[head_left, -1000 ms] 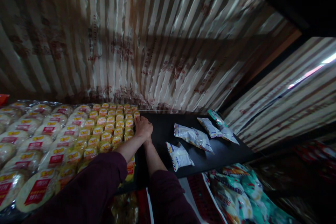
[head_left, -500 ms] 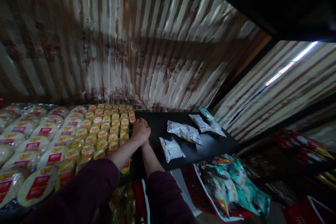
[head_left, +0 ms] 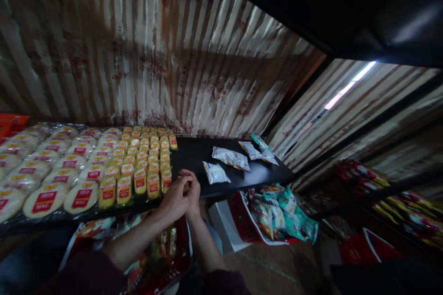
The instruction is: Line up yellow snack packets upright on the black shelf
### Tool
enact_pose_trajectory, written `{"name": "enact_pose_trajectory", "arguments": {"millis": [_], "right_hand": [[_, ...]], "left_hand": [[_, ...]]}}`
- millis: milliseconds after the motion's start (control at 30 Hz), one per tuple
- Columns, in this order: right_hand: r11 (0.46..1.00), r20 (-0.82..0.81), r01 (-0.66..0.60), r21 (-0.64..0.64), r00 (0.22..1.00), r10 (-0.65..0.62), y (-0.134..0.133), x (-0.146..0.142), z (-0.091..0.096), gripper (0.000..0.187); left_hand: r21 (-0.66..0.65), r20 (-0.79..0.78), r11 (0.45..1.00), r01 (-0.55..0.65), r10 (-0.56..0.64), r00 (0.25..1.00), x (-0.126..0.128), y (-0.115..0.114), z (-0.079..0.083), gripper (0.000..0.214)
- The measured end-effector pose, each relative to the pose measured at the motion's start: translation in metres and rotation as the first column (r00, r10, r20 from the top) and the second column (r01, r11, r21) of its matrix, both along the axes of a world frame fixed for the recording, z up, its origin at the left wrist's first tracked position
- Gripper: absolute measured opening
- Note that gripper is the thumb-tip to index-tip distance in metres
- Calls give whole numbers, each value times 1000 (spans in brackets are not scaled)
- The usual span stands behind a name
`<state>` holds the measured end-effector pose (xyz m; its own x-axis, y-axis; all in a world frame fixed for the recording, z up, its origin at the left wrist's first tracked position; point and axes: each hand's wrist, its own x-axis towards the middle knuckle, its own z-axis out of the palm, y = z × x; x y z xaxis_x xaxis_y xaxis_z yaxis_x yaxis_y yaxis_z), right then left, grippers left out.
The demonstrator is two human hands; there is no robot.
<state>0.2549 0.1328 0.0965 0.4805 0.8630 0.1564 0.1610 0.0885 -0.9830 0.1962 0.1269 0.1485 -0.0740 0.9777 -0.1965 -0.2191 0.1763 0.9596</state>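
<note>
My left hand (head_left: pixel 176 198) and my right hand (head_left: pixel 194 197) are pressed together at the shelf's front edge, fingers curled inward. Anything between them is hidden. Just left of them stand rows of small yellow packaged cakes (head_left: pixel 140 180) with red labels, the nearest being the row's front cake (head_left: pixel 166 179). Larger round white flatbreads (head_left: pixel 45 200) in clear wrap fill the shelf further left. To the right, a small white snack bag (head_left: pixel 216 173) lies on the black shelf (head_left: pixel 187 154), a longer white bag (head_left: pixel 231 158) behind it.
More bags, one white (head_left: pixel 250 150) and one teal (head_left: pixel 258 139), lie near the shelf's right end. Below are a red basket of bags (head_left: pixel 238 216), a white box (head_left: pixel 226 228) and another red basket (head_left: pixel 187 239) under my forearms. Striped sheeting (head_left: pixel 155 64) covers the back.
My joined hands have come back from beside the rear cakes to the shelf's front edge. The view has shifted, showing more of the front row and the floor. The snack bags lie as before.
</note>
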Motion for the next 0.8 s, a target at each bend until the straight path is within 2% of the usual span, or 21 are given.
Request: {"name": "enact_pose_trajectory", "arguments": {"millis": [33,67,100,167,233,333,367,433,500,567,667,800], "right_hand": [[1000,-28,-10,13,1000,10,-15,-6,-2,33],[999,-52,-24,24,998,25,-30,-13,-6,32],[999,-68,-44,31,997,46,-44,-20,-10,31],[996,-65,-88,6,994,88,-70,-34,-21,29],[988,-27,-124,-92,992,122,-90,-46,-36,28],[937,63,-109,-331,989,137,-110,-59,-65,24],[911,97,-86,-402,986,136,-115,-61,-74,23],[877,152,-63,-477,976,153,-122,-63,-92,19],[860,167,-45,-508,975,150,-126,-61,-105,17],[856,145,-29,-517,982,121,-126,-57,-113,17],[845,103,-32,-534,989,102,-122,-53,-119,17],[835,105,-79,-545,981,161,-116,-54,-125,16]], "left_hand": [[27,-67,993,118,-116,991,-18,-13,-1,24],[96,-258,941,323,-290,921,-35,-24,-3,29],[122,-396,888,444,-367,842,-50,-35,-6,31],[50,-505,821,568,-470,724,-74,-51,-16,28],[-71,-490,818,571,-527,694,-92,-64,-31,26],[-310,-458,817,486,-576,676,-111,-79,-60,27],[-355,-490,816,456,-578,653,-117,-83,-70,26],[-408,-617,823,396,-568,545,-128,-90,-87,23],[-447,-698,818,362,-573,431,-136,-96,-102,21],[-486,-717,800,351,-595,362,-140,-98,-115,20],[-514,-715,783,349,-616,330,-139,-98,-132,19],[-550,-693,756,355,-651,311,-138,-96,-151,20]]}}
